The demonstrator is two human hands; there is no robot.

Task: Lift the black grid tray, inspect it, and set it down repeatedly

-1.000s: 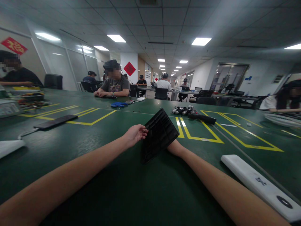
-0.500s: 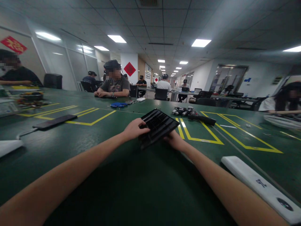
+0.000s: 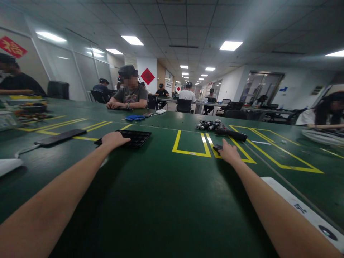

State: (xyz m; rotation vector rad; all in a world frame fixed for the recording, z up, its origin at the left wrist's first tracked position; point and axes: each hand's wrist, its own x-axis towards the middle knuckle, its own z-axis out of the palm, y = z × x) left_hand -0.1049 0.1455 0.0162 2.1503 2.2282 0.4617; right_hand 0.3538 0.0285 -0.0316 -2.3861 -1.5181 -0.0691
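At the left of the middle, a flat black tray (image 3: 139,138) with a grid of small compartments is low over the green table. My left hand (image 3: 114,140) grips its near left side, thumb laid across the top and the other fingers hidden. On the right, my right hand (image 3: 229,152) is closed on a small dark object (image 3: 217,147) above the yellow tape lines. Only one end of that object shows, so its kind is unclear.
Beyond my right hand lies a cluster of black and silver parts (image 3: 212,125) beside a black cylinder (image 3: 232,135). A dark flat bar (image 3: 63,137) with a cable lies left, a blue bundle (image 3: 135,117) farther back. A white device (image 3: 303,208) sits near my right forearm. Several people sit around.
The tray has gone from the middle to the left in my left hand, and from tilted to nearly flat. My right hand has left the tray, moved right and now holds a small dark object.
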